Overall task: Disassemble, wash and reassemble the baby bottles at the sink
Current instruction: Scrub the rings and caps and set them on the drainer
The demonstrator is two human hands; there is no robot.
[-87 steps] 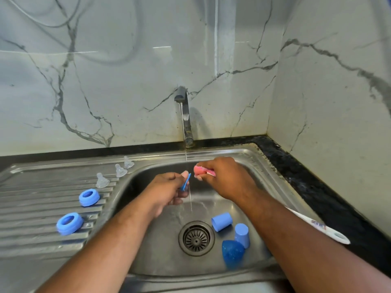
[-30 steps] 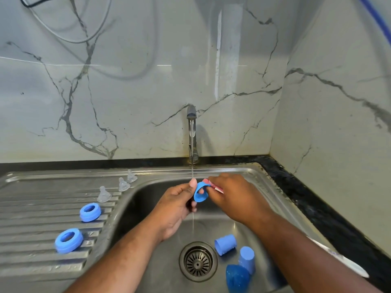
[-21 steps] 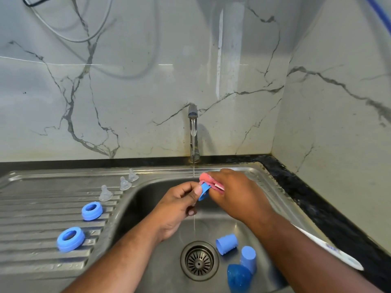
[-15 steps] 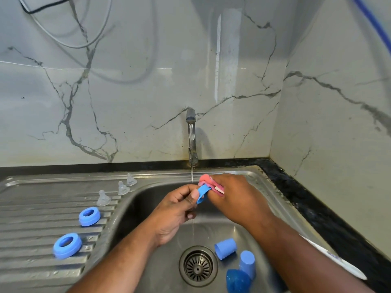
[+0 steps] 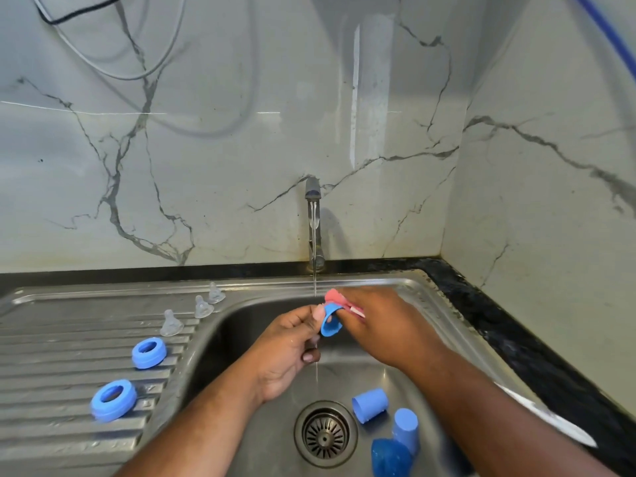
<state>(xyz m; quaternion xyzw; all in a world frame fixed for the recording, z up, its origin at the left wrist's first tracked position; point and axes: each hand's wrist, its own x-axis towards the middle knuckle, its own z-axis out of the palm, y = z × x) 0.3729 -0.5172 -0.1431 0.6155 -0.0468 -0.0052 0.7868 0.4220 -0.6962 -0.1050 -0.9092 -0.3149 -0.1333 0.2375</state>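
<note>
Under the running tap (image 5: 313, 215), the left hand (image 5: 289, 352) pinches a blue bottle ring (image 5: 331, 326) over the sink (image 5: 430, 304). The right hand (image 5: 382, 325) grips a pink sponge (image 5: 335, 297) against it. A blue cap (image 5: 370, 405) lies beside the drain (image 5: 325, 433).

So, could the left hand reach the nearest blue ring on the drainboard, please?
Probably not yet: the left hand is pinching a blue collar, though nothing lies between it and the nearest blue ring.

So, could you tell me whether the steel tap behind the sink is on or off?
On: a thin stream of water falls from the spout of the steel tap into the sink basin.
</note>
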